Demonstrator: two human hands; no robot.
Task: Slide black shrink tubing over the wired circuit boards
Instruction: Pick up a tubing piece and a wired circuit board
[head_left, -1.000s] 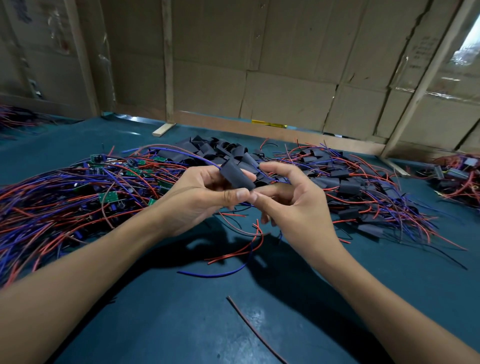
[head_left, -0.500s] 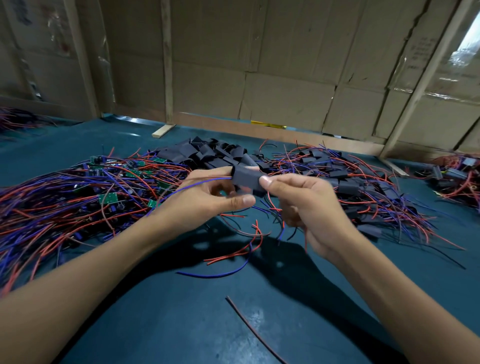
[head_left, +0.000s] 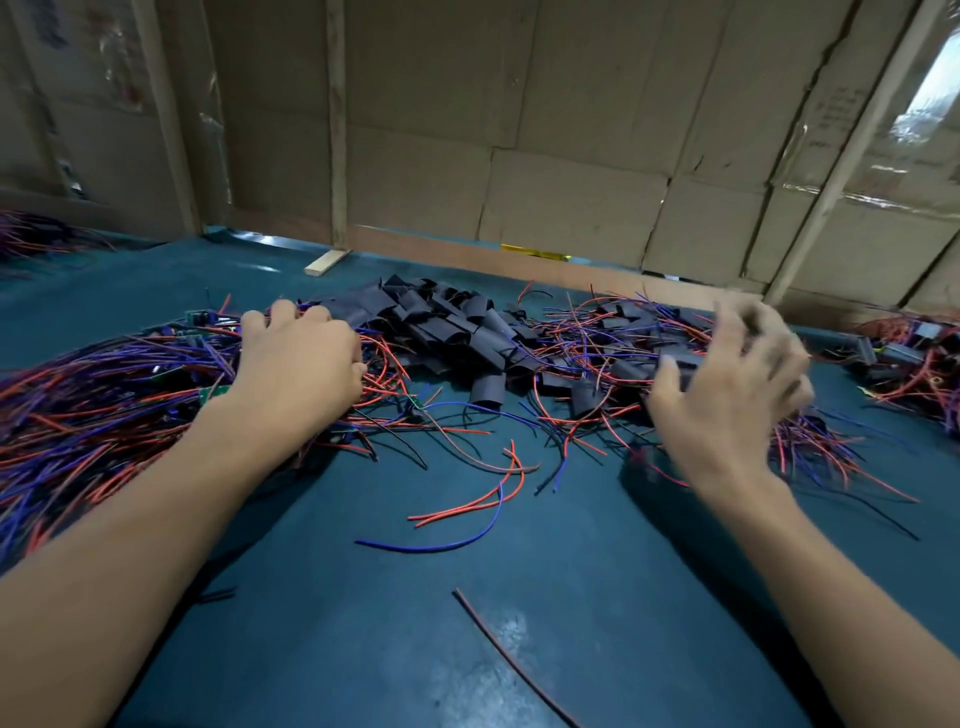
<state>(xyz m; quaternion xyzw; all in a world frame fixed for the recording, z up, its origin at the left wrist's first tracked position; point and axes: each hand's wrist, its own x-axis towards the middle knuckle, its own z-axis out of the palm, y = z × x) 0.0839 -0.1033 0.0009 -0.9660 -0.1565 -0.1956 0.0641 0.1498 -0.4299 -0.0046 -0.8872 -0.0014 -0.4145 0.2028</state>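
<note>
Teal table (head_left: 467, 649) fills the lower frame, wired boards (head_left: 104, 395) heaped mid-left, black tubing (head_left: 447, 327) piled centre. Left hand (head_left: 296, 364) sits knuckles-up on the wires — grip hidden. Right hand (head_left: 727, 384) mid-right is blurred, fingers spread — seemingly holding nothing.

One view only: head-worn wide-angle, looking forward and down from close above my forearms. It faces across the teal tabletop (head_left: 363, 649) toward the cardboard wall (head_left: 571, 156).

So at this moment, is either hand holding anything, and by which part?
The left hand reaches into the wire pile, its fingers hidden. The right hand is blurred over the sleeved pieces. Neither hold can be told.
</note>
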